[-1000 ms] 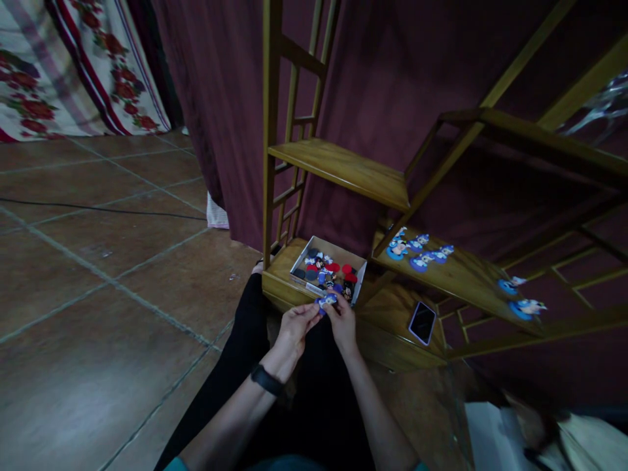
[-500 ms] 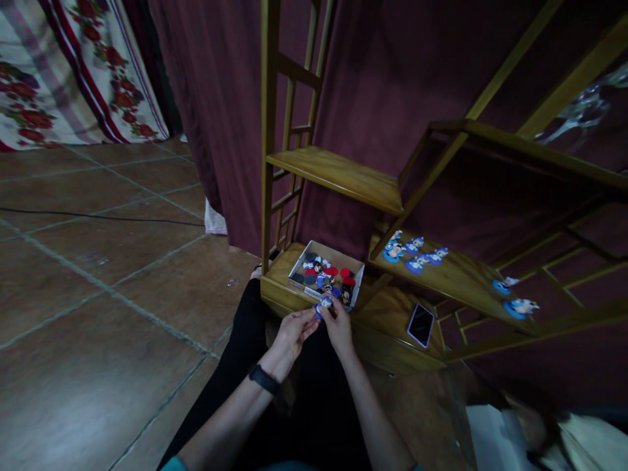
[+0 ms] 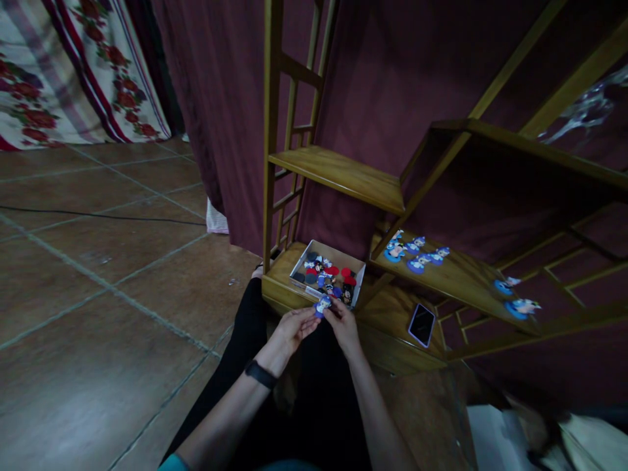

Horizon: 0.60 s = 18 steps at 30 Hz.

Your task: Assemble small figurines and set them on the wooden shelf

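"Looking through the head view, where did you see the figurine (image 3: 322,305)?"
"Near the box (image 3: 338,255), left hand (image 3: 293,327) and right hand (image 3: 344,325) pinching it, fingers almost together."
"Its long axis?"
"Slanted: head toward the box, base toward the left hand."

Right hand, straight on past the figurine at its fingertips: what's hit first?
Probably the near wall of the cardboard box, just beyond the figurine at the right hand. Depth is unclear from one view; the hand might pass above the rim.
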Available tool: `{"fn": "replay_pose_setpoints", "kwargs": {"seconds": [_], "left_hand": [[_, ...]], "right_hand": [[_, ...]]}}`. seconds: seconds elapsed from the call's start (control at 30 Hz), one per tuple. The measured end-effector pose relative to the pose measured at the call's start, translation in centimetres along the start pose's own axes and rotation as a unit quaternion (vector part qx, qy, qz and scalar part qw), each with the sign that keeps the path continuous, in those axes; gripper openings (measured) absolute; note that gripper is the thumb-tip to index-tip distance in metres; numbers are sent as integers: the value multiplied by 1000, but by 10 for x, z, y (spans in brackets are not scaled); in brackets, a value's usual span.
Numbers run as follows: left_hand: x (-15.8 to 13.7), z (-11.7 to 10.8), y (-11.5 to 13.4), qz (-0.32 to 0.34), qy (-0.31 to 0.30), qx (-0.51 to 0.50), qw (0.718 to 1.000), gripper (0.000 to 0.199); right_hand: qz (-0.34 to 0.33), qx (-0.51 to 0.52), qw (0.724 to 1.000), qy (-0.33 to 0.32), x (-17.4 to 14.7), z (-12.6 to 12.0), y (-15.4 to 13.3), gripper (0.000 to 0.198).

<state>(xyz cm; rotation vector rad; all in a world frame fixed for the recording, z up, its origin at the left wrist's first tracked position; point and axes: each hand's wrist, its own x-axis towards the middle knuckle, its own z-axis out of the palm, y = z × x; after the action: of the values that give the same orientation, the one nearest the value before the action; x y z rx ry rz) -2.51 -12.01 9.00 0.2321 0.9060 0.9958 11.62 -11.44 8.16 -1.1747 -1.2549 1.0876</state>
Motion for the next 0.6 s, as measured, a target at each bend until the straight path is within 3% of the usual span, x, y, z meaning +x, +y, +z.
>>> {"fn": "replay_pose_setpoints", "kwargs": {"seconds": [0.27, 0.6], "left_hand": [[-6, 2, 1, 13, -25, 16, 999, 17], [-6, 4, -6, 31, 10, 34, 999, 15]], "right_hand": [[13, -9, 1000, -22, -1, -6, -5, 31], [-38, -59, 997, -40, -4, -11, -4, 29]]}}
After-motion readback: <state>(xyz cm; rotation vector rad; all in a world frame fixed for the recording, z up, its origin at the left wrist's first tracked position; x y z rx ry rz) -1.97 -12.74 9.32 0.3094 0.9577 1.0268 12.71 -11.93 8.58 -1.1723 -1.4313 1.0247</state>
